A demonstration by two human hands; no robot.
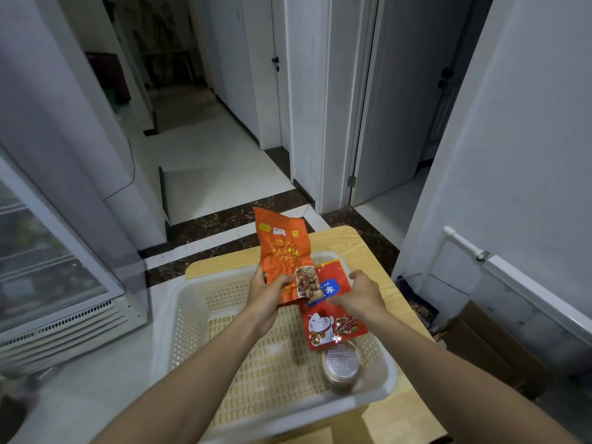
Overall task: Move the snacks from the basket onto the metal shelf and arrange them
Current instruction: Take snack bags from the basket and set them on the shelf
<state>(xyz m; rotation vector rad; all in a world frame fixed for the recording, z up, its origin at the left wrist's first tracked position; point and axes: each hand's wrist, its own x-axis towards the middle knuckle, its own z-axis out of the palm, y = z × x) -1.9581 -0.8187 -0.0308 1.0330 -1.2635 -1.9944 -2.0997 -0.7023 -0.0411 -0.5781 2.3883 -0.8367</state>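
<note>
A white perforated basket (179, 302) stands on a small wooden table (339, 241). My left hand (267, 296) grips the lower end of an orange snack bag (282, 248) and holds it upright above the basket. My right hand (362, 294) hovers over a red snack bag with a cat picture (323, 328) that lies in the basket's right half; its fingers are loosely bent and I cannot see them holding the bag. A round clear-lidded tub (342, 368) sits in the basket near the front right corner. No metal shelf is in view.
A glass-door cooler (48, 267) stands at the left. White walls and open doorways lie ahead, with a hallway beyond. Cardboard boxes (490, 344) and a dark snack bag (419, 309) sit on the floor to the right of the table.
</note>
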